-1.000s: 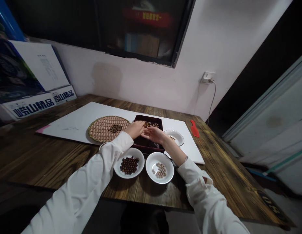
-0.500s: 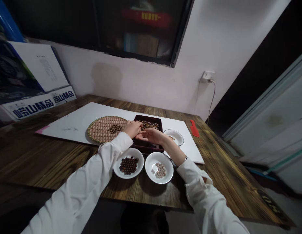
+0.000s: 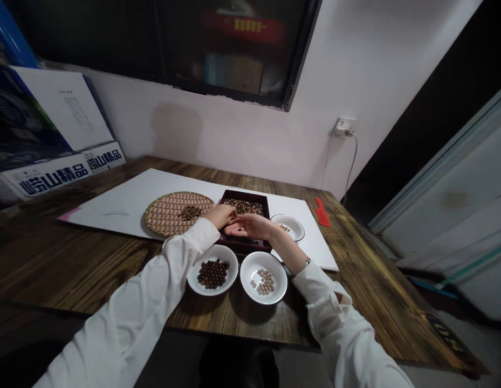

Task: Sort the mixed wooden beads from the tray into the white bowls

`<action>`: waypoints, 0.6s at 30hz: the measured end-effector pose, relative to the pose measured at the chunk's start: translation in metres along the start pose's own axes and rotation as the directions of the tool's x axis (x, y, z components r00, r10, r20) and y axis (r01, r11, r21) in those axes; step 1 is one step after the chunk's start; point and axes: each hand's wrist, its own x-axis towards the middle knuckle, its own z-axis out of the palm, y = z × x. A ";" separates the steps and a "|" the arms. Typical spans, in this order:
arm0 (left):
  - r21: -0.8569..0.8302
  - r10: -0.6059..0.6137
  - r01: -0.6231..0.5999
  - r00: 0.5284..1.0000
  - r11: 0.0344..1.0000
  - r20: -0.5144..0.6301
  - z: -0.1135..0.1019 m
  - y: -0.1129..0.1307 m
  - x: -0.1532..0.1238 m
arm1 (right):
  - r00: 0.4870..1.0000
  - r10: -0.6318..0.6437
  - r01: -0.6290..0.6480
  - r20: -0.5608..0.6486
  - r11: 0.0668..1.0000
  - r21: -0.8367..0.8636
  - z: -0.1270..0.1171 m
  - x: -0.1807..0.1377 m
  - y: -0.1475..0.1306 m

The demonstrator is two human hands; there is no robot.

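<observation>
A dark square tray (image 3: 266, 202) holds mixed brown and pale beads (image 3: 245, 206) at its far side. My left hand (image 3: 220, 215) is over the tray's near left part, fingers curled in a pinch. My right hand (image 3: 250, 227) lies palm up beside it, cupped, with a dark bead on the palm. The two hands touch. Nearer me stand a white bowl of dark brown beads (image 3: 212, 272) and a white bowl of pale beads (image 3: 265, 281). A small white dish (image 3: 289, 226) with a few beads sits right of the tray.
A round woven tray (image 3: 167, 215) with a small heap of beads lies left of the dark tray, on a white board (image 3: 124, 202) over the wooden table (image 3: 52, 258). A red comb (image 3: 322, 213) is at the right. Printed boxes (image 3: 52, 172) stand at far left; a wall socket (image 3: 344, 127) with cable.
Both hands drew back a little from the beads towards me. The right hand turned palm up and a dark bead now shows on it.
</observation>
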 end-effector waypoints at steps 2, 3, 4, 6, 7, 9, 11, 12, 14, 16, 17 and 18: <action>-0.005 0.014 -0.014 1.000 1.000 0.011 0.000 -0.001 0.000 | 0.999 0.021 -0.020 0.037 0.999 -0.029 0.000 -0.001 -0.001; -0.005 0.017 -0.017 1.000 1.000 0.015 0.000 -0.001 0.000 | 0.998 0.027 -0.025 0.053 0.999 -0.038 -0.001 -0.002 -0.001; -0.003 0.018 -0.018 1.000 1.000 0.018 0.000 -0.001 0.000 | 0.997 0.032 -0.029 0.069 0.999 -0.044 -0.001 -0.002 -0.001; 0.005 0.023 -0.023 1.000 1.000 0.018 0.000 -0.001 -0.001 | 0.994 0.036 -0.032 0.102 0.998 -0.047 0.000 -0.003 -0.001; 0.007 0.023 -0.023 1.000 1.000 0.018 -0.001 -0.001 -0.001 | 0.993 0.038 -0.032 0.116 0.998 -0.047 0.000 -0.004 -0.001; 0.002 0.025 -0.025 0.999 1.000 0.020 -0.001 -0.001 -0.002 | 0.990 0.044 -0.038 0.135 0.998 -0.051 0.002 -0.006 -0.001; -0.011 0.031 -0.031 0.999 0.999 0.026 -0.001 -0.001 -0.003 | 0.988 0.051 -0.044 0.144 0.997 -0.057 0.004 -0.008 -0.002; -0.018 0.035 -0.034 0.999 0.999 0.027 -0.001 -0.001 -0.003 | 0.987 0.056 -0.048 0.149 0.997 -0.061 0.005 -0.009 -0.002; -0.025 0.036 -0.035 0.999 0.999 0.028 -0.001 -0.002 -0.002 | 0.985 0.063 -0.052 0.162 0.996 -0.071 0.007 -0.010 -0.003; -0.020 0.028 -0.027 0.999 0.999 0.027 0.000 -0.002 -0.002 | 0.983 0.065 -0.052 0.173 0.995 -0.082 0.007 -0.011 -0.003; -0.012 0.023 -0.023 0.999 1.000 0.030 0.000 -0.002 -0.002 | 0.982 0.067 -0.052 0.178 0.995 -0.087 0.007 -0.011 -0.003; -0.002 0.020 -0.020 0.999 1.000 0.036 -0.001 -0.001 -0.002 | 0.981 0.069 -0.053 0.182 0.994 -0.091 0.006 -0.011 -0.003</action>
